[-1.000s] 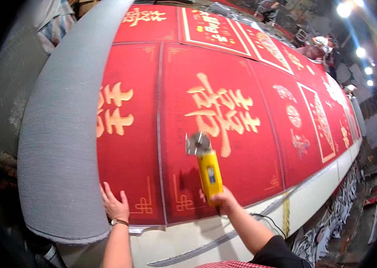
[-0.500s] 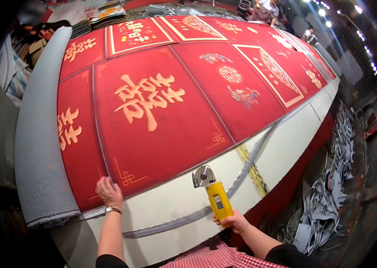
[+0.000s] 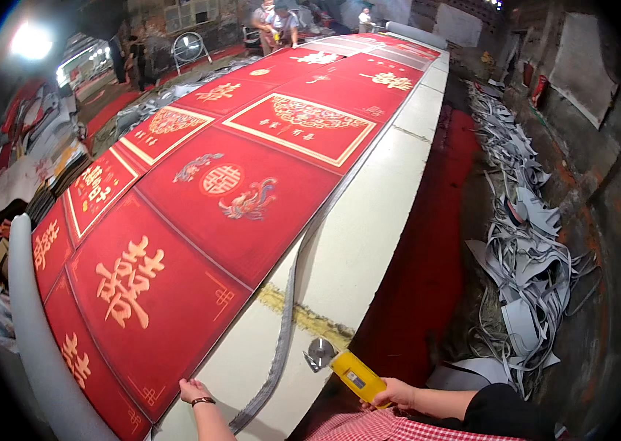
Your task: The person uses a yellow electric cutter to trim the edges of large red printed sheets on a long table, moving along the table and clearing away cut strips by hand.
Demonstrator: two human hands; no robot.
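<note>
Long table point(image 3: 369, 242): right hand point(image 3: 396, 393) grasps yellow rotary cutter point(image 3: 346, 370).

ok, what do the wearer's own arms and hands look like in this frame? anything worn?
Both hands are bare, no gloves. The left hand has a dark band, a bracelet or watch, at the wrist, and the forearm below it is uncovered. The right hand leads to a bare forearm, then a dark sleeve from about the elbow up.
</note>
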